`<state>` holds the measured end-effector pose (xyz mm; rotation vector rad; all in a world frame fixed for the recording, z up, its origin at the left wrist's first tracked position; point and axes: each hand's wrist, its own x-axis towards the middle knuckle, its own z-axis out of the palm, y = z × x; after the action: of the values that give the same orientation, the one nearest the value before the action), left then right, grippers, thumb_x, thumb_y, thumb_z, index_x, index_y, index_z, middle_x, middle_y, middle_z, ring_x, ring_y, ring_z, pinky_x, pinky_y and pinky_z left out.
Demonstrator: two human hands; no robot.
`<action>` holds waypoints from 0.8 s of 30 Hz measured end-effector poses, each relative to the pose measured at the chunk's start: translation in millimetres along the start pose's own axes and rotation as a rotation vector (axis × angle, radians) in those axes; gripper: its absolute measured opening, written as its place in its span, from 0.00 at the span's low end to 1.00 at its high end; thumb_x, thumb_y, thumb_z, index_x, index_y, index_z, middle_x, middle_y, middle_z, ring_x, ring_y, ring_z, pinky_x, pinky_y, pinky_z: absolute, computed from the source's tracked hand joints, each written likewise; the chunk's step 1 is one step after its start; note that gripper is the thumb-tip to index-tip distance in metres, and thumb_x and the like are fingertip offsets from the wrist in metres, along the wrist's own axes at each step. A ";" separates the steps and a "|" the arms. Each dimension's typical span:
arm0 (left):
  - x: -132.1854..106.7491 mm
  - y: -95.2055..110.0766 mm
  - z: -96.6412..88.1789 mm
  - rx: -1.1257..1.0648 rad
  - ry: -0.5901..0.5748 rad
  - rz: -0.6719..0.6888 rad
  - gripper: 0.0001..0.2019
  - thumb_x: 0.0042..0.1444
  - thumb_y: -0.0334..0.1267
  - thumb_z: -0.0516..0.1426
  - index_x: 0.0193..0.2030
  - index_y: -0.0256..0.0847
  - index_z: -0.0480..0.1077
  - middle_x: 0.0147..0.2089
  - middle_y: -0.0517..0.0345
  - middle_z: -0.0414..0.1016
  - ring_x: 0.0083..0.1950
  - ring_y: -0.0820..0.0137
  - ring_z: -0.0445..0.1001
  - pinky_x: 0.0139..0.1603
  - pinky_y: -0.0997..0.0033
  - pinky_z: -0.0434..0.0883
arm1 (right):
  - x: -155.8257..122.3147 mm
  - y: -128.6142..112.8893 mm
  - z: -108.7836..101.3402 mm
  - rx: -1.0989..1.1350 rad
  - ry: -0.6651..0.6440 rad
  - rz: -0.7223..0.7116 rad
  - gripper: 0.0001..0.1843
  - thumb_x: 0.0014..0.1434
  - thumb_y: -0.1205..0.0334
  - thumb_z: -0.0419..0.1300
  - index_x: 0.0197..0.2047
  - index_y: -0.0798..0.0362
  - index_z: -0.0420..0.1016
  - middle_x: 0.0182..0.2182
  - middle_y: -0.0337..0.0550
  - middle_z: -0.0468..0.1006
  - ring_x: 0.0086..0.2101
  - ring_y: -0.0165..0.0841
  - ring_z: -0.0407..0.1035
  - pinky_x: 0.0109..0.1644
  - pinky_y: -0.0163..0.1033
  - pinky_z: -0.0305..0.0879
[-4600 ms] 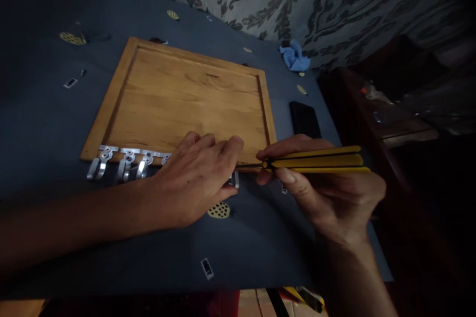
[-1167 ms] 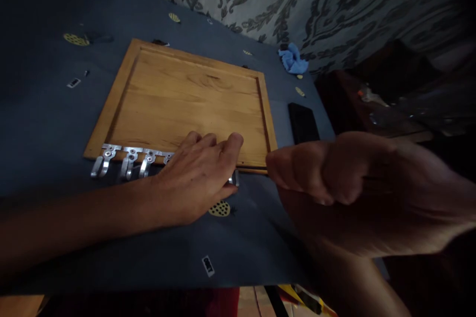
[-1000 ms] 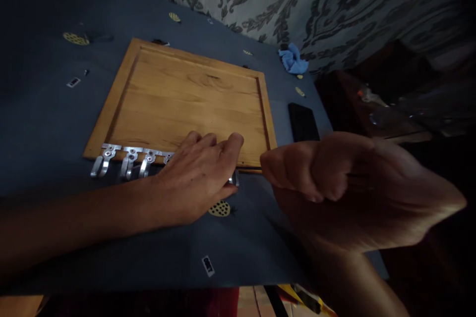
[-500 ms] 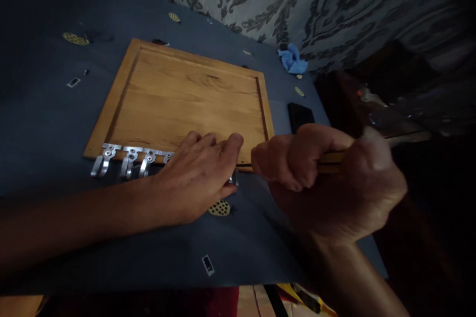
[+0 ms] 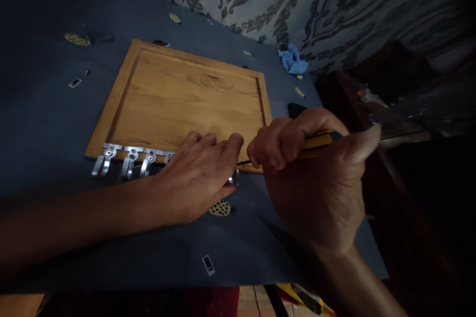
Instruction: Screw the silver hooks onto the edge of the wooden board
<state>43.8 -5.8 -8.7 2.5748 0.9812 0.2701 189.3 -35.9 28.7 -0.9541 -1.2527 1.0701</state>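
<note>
A wooden board [image 5: 186, 96] with a raised rim lies on a dark blue patterned cloth [image 5: 44, 124]. A metal strip of hooks [image 5: 126, 158] runs along the board's near edge. My left hand [image 5: 197, 173] lies flat on the right part of that strip, fingers stretched out and pressing down. My right hand [image 5: 312, 173] is closed around the yellow and black handle of a screwdriver [image 5: 318, 141]. Its thin shaft points left toward the board's near edge, just beside my left fingertips. The tip itself is hidden.
A black phone [image 5: 295, 109] lies right of the board, partly behind my right hand. A crumpled blue cloth [image 5: 293, 59] sits near the patterned wall. A dark wooden side table [image 5: 386, 119] stands to the right. Small stickers dot the cloth.
My right hand has rolled over around the screwdriver handle, so the yellow grip shows again, and it has shifted slightly left toward the board. My left hand has stayed in place.
</note>
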 end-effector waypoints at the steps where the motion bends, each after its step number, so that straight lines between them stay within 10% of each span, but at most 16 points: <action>1: -0.1 0.1 0.3 0.001 0.004 0.000 0.23 0.61 0.42 0.65 0.56 0.38 0.60 0.44 0.52 0.77 0.51 0.54 0.75 0.51 0.55 0.66 | -0.2 0.1 0.6 0.003 0.014 -0.002 0.24 0.64 0.38 0.62 0.25 0.47 0.71 0.22 0.36 0.63 0.25 0.34 0.58 0.33 0.44 0.54; 17: -5.3 -9.2 10.3 -0.010 0.114 0.057 0.26 0.61 0.42 0.66 0.58 0.37 0.58 0.48 0.54 0.79 0.48 0.56 0.76 0.48 0.57 0.65 | 7.9 -18.5 14.3 0.011 0.371 -0.065 0.38 0.66 0.36 0.57 0.13 0.52 0.59 0.13 0.35 0.53 0.17 0.27 0.55 0.23 0.39 0.55; 24: -3.4 -3.9 6.0 0.005 0.081 0.022 0.25 0.60 0.44 0.67 0.56 0.38 0.60 0.44 0.54 0.78 0.48 0.55 0.76 0.47 0.59 0.64 | 7.7 -5.8 5.8 0.043 0.223 -0.068 0.31 0.63 0.38 0.63 0.17 0.50 0.68 0.14 0.34 0.59 0.18 0.27 0.55 0.24 0.39 0.56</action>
<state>40.8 -7.0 -15.8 2.5985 0.9834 0.3812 184.1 -30.0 36.8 -0.9630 -1.0676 0.9073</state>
